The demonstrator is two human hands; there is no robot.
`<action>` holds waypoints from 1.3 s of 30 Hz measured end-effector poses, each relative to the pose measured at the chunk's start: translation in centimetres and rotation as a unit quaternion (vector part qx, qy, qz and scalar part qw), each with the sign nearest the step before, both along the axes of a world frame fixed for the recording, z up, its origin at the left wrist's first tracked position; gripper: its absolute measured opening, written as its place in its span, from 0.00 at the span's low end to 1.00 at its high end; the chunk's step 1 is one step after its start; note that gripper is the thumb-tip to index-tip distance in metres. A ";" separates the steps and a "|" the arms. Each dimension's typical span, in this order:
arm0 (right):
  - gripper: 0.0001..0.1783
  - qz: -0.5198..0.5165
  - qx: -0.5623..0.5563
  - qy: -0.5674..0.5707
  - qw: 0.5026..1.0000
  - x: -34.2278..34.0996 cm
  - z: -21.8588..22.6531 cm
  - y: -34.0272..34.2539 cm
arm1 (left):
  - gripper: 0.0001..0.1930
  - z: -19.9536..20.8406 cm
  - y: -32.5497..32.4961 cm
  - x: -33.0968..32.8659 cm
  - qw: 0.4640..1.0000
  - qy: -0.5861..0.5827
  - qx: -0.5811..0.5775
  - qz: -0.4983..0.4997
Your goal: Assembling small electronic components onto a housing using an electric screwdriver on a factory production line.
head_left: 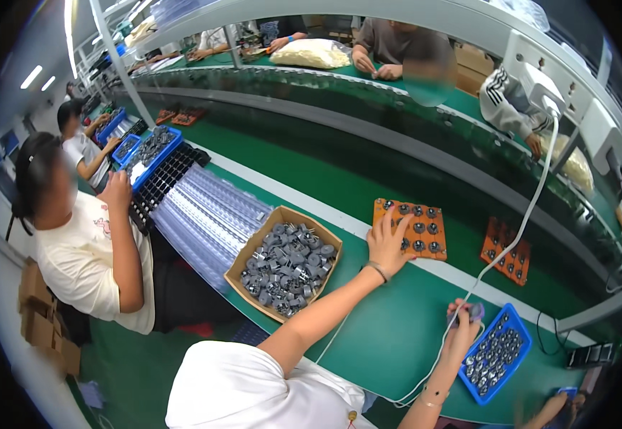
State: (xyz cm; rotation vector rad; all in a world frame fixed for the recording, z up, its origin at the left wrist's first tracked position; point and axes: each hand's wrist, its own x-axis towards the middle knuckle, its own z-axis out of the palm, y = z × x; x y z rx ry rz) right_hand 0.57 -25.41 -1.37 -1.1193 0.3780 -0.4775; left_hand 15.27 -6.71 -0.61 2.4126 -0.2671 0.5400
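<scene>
My left hand (pixel 388 244) reaches across to an orange board (pixel 436 255), its fingers spread over the left side. Several round dark parts with metal centres sit in rows on this board; my fingers hide some of them. Off to the right, my right hand (pixel 459 322) has its fingers closed around a small greyish part (pixel 476 312), whose exact kind is unclear. A white cable (pixel 500 256) runs down past that hand. Close beside it lies a blue tray (pixel 477 392) of small metallic round parts.
An open cardboard box (pixel 239 287) of grey parts with metal pins stands left of my left arm. Clear plastic strips (pixel 207 207) lie beyond it. Another orange board (pixel 505 250) rests at the right. A co-worker (pixel 85 250) sits at the left; a metal frame (pixel 339 121) crosses behind.
</scene>
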 end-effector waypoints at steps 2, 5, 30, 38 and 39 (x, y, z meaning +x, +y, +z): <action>0.06 -0.017 0.007 -0.001 1.000 -1.5 0.3 0.6 | 0.51 -0.2 -0.3 2.3 1.000 -0.005 0.002 0.009; 0.07 -0.008 -0.002 -0.004 1.000 -3.3 1.5 1.9 | 0.52 -0.9 -0.5 5.5 1.000 -0.004 0.012 0.026; 0.06 -0.060 0.014 0.065 0.996 -7.6 3.0 3.6 | 0.13 -3.6 -16.4 7.7 0.952 0.025 0.077 -0.297; 0.06 -0.048 -0.001 0.095 0.994 -7.5 3.2 3.9 | 0.10 -2.1 -14.9 6.9 0.951 -0.057 0.161 -0.257; 0.06 -0.044 -0.002 0.096 0.994 -7.4 3.1 3.8 | 0.10 -1.5 -14.1 6.5 0.948 -0.058 0.168 -0.263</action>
